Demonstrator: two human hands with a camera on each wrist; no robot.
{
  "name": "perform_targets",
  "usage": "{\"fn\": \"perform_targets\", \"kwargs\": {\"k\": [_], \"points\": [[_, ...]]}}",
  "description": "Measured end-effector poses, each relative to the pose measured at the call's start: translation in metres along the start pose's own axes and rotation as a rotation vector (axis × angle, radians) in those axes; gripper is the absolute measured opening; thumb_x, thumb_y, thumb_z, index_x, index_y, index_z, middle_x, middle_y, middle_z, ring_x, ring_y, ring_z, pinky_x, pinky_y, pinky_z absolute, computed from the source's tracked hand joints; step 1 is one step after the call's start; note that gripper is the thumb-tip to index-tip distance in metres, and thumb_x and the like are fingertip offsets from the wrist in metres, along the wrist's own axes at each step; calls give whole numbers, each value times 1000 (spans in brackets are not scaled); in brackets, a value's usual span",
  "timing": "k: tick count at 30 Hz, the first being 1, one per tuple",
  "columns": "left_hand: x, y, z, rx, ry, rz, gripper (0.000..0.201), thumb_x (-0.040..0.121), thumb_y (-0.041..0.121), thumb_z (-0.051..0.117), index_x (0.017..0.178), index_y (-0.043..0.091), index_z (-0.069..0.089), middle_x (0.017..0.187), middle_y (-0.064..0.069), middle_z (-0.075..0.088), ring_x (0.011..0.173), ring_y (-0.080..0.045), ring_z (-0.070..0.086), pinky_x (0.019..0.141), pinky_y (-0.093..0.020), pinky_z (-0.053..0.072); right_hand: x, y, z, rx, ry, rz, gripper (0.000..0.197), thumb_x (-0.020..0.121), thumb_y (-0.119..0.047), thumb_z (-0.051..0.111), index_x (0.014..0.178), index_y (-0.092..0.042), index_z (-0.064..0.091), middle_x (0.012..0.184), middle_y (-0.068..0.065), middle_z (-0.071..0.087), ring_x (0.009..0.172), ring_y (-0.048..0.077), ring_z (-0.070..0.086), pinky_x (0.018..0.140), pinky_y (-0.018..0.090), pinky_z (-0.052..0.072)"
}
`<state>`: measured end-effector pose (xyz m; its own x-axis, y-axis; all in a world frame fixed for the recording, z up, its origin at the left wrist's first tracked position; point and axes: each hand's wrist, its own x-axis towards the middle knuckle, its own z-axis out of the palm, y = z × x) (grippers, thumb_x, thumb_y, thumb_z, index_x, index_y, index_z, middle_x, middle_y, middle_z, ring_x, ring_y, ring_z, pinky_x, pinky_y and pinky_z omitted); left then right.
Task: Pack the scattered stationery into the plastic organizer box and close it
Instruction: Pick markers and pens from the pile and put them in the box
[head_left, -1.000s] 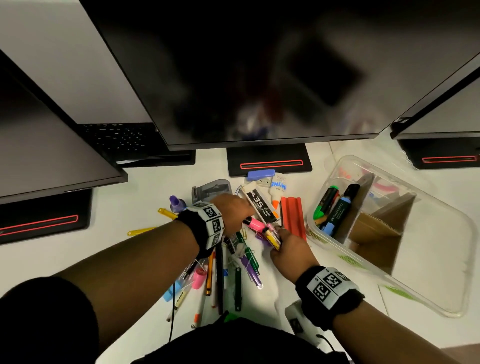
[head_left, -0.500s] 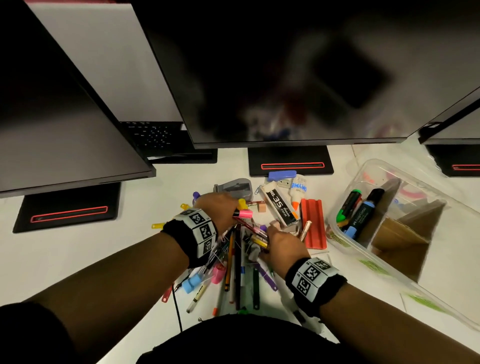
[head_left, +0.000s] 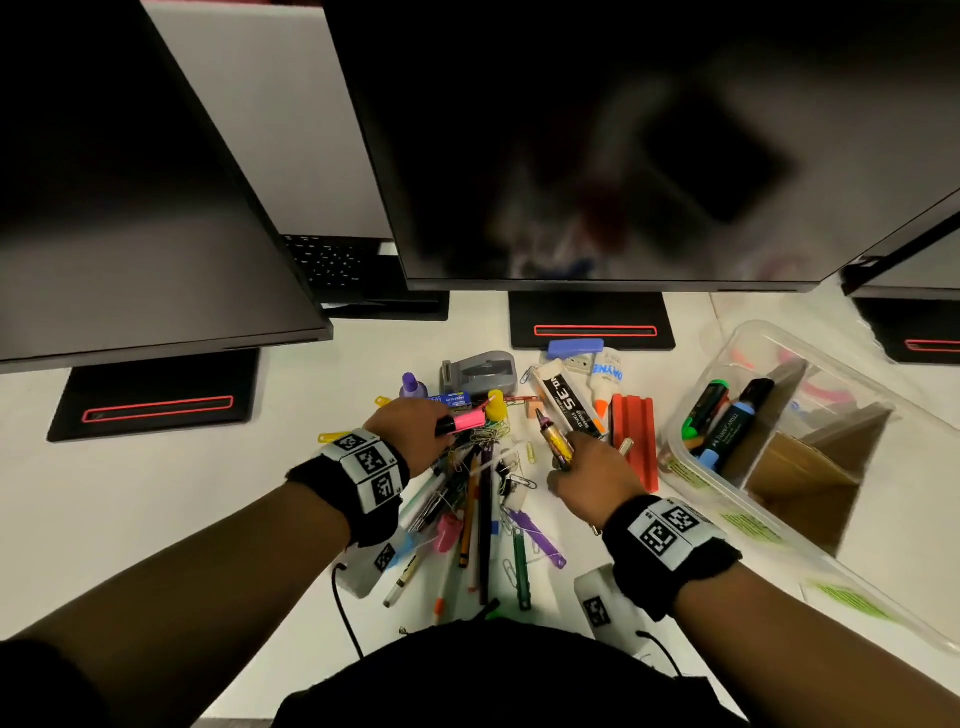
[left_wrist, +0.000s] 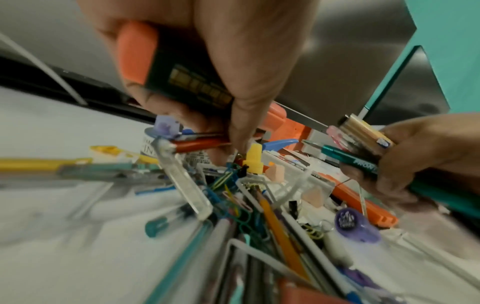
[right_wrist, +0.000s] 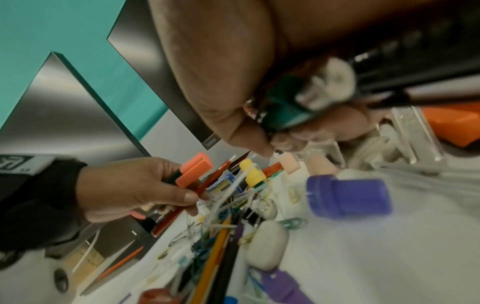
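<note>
A pile of pens, pencils and paper clips (head_left: 478, 509) lies on the white desk in front of me. My left hand (head_left: 441, 427) grips a pink-capped highlighter (head_left: 465, 421) with a dark body (left_wrist: 182, 82), and pinches a red pencil (left_wrist: 197, 144) beneath it. To the right, my right hand (head_left: 570, 453) grips a bundle of pens: a yellow-and-purple marker (head_left: 551, 439), a teal pen (left_wrist: 350, 160) and others. The clear plastic organizer box (head_left: 691, 480) stands open at the right. It holds a green highlighter (head_left: 704, 400), a blue highlighter (head_left: 727, 434) and cardboard dividers (head_left: 800, 467).
Three dark monitors overhang the desk's back, their stands (head_left: 592, 322) behind the pile. A grey stapler (head_left: 478, 371), staples box (head_left: 569, 408), glue bottle (head_left: 605, 379), red-orange block (head_left: 634, 441), purple-capped bottle (head_left: 414, 387) and white erasers (right_wrist: 267, 246) lie around the hands.
Both hands stayed over the pile. The right hand drew back to the right with its bundle, the yellow marker now sticking out. The left hand keeps the pink highlighter.
</note>
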<state>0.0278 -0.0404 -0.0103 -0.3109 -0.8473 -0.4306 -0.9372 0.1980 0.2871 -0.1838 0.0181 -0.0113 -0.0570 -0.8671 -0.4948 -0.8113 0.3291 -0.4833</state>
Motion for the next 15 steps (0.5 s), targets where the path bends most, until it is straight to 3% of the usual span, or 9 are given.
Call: {"fn": "perform_targets", "kwargs": {"k": [2,5,6,8,10,11,13,15], "points": [[-5,-1,1,-85,-20,-6,23,94,23,47,112,12,58,96,-9,63,97,-31,62,76,-29,43,0,-5,5,44,-17,-17,9,79,-12,57,82,-11,48,80,12,58,74,25,54,63,27,38],[-9,-5,3,-194,-43,-44,18,94,20,47,104,6,54,86,-4,52,84,-27,55,71,-27,38,-1,-13,15,93,-93,-42,8,79,-11,55,77,-13,47,83,21,64,73,31,62,63,37,50],[-11,-6,3,-225,-58,-56,16,94,21,49,101,7,53,85,-4,51,81,-25,52,71,-27,37,-1,-16,19,77,-117,-58,11,78,-11,55,73,-15,46,79,19,63,74,33,63,64,38,51],[-14,-9,1,-282,-87,-57,11,92,21,52,92,11,49,80,-3,51,80,-23,51,72,-30,39,-2,-21,27,-17,-167,-81,15,80,-13,57,71,-15,46,73,12,57,76,31,61,62,31,44],[-18,-11,-3,-365,-115,-71,11,90,19,56,85,13,49,79,-4,54,76,-23,55,70,-32,50,-3,-26,36,-133,-195,-86,11,83,-20,59,79,-12,52,84,15,58,86,31,62,65,27,37],[-20,-11,-5,-414,-136,-90,12,89,18,58,82,14,49,78,-5,57,71,-21,58,63,-26,53,-2,-28,40,-175,-203,-74,15,84,-25,61,87,-10,56,92,16,60,94,32,62,67,28,40],[-24,-14,-8,-459,-175,-107,17,88,19,60,76,15,50,77,-5,62,63,-19,59,41,-15,44,0,-33,48,-235,-192,-40,38,83,-36,64,103,-4,59,108,16,62,103,31,60,78,31,47],[-27,-16,-10,-474,-185,-105,19,88,19,60,73,15,50,74,-4,64,62,-20,61,38,-14,41,2,-38,51,-293,-166,-29,51,82,-43,65,112,-3,55,116,15,60,107,30,58,84,33,49]]}}
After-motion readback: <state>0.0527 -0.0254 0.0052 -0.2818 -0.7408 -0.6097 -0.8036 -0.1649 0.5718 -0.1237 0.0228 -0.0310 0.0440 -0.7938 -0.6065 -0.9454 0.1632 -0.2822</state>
